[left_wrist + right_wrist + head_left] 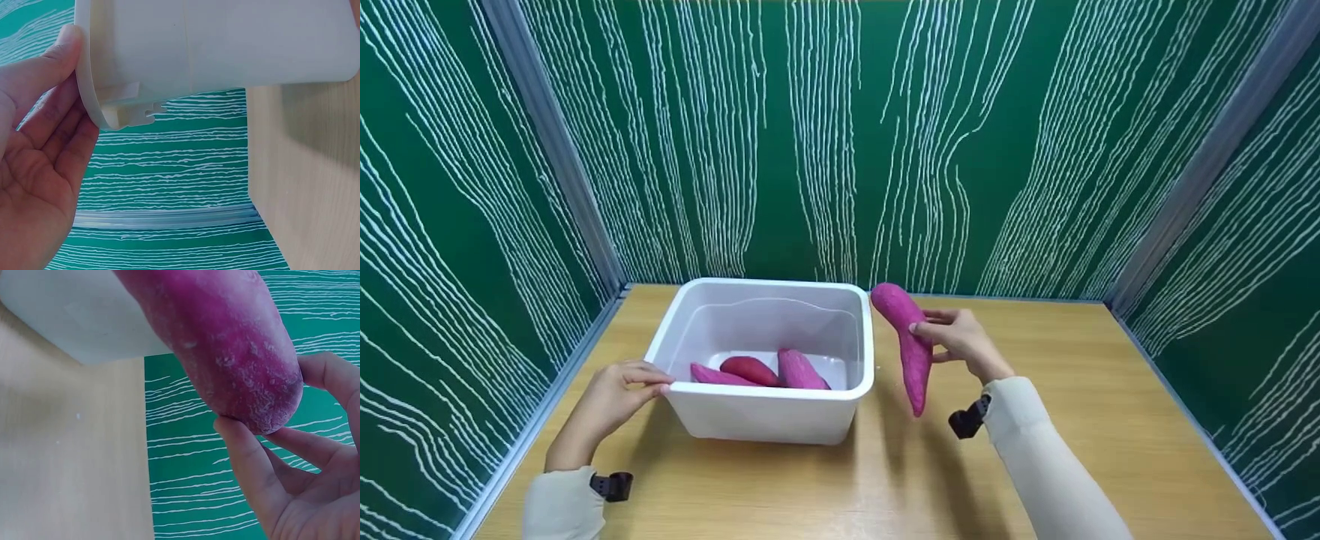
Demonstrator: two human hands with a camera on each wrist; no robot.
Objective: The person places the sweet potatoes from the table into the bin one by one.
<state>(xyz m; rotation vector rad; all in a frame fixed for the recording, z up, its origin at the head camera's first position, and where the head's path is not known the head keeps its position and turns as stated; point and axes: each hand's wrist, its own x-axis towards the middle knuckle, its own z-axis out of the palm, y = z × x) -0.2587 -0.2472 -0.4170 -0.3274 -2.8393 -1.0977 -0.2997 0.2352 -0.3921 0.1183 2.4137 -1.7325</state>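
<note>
With thumb and fingers, my right hand grips a long magenta sweet potato just right of the white plastic bin. In the head view its thick end points up and away, its tapered tip down toward me. The right wrist view shows the sweet potato close up, thumb and fingertips against its skin. My left hand pinches the bin's rim at the near left corner. Inside the bin lie a pink sweet potato, a darker red one and another pink one, partly hidden by the front wall.
The bin stands on a light wooden table, toward its back left. Green panels with white wavy lines close off the back and both sides, joined by grey corner posts. Small pale specks dot the tabletop in the right wrist view.
</note>
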